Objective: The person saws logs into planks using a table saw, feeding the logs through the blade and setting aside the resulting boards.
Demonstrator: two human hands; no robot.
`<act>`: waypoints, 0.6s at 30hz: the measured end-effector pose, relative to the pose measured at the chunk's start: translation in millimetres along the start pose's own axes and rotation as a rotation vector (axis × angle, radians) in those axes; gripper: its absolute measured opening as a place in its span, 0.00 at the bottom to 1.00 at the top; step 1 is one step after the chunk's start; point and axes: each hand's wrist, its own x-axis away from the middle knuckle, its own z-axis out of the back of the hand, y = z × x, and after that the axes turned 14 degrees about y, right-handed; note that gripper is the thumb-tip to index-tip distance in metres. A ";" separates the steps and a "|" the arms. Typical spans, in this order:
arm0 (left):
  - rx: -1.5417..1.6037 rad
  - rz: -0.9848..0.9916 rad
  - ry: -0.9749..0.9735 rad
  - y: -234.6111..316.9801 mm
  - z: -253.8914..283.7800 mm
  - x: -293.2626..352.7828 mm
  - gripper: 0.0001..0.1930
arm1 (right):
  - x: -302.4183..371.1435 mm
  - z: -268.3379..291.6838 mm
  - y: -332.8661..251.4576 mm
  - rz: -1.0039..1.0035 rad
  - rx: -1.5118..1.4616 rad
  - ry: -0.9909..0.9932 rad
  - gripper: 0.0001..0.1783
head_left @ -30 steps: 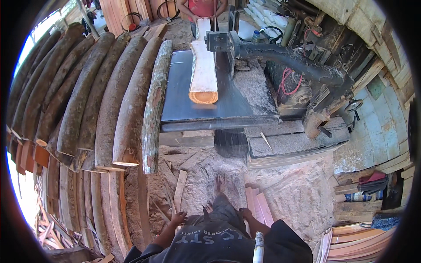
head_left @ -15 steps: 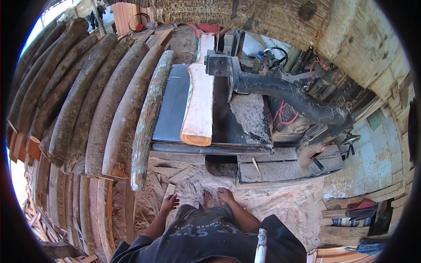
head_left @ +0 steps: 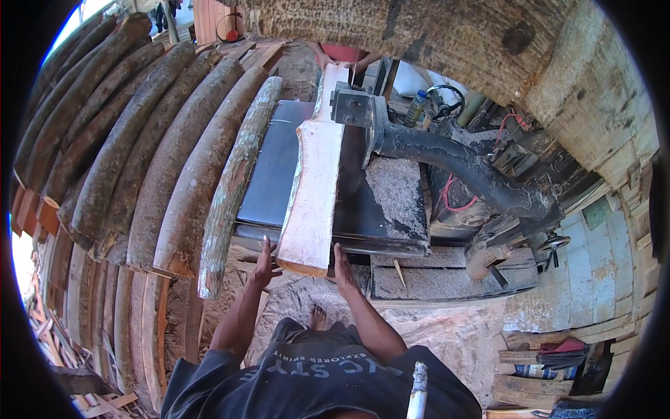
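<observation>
Pale lettering (head_left: 314, 369) in two lines, the upper large and the lower small, runs across the front of the dark shirt (head_left: 300, 391), on the body side of both hands. The left hand (head_left: 263, 269) is open, its fingers extended forward and somewhat spread, just left of the near end of a sawn log (head_left: 312, 202). The right hand (head_left: 343, 271) is open too, fingers straight and close together, palm turned toward the log's right edge. Neither hand is closed around the wood, and whether any fingertip touches it cannot be told. The log lies between the two hands, its flat pale face upward, bark along its left edge, the near end jutting past the front edge of the dark machine table (head_left: 269, 178). Far ahead of the fingers, a co-worker's hands (head_left: 361, 63) are at the log's other end, their grip partly hidden. Ahead and to the right of the right fingers, a thick metal arm (head_left: 453, 155) carries a block (head_left: 351, 108) beside the log; beyond it stands a bottle (head_left: 417, 106), too small to read. Left of the left fingers lies a pale-barked log (head_left: 239, 188), beside a row of brown logs (head_left: 185, 150).
</observation>
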 end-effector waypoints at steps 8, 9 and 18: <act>0.080 -0.009 -0.104 -64.1 13.8 39.3 0.41 | 62.7 6.3 61.1 0.115 0.072 -0.195 0.45; 0.088 -0.019 -0.063 -71.2 14.8 45.0 0.40 | 54.3 8.9 84.1 0.167 0.056 -0.196 0.45; 0.194 -0.117 -0.104 -147.9 57.5 113.5 0.33 | 136.4 32.3 143.7 0.198 0.173 -0.140 0.43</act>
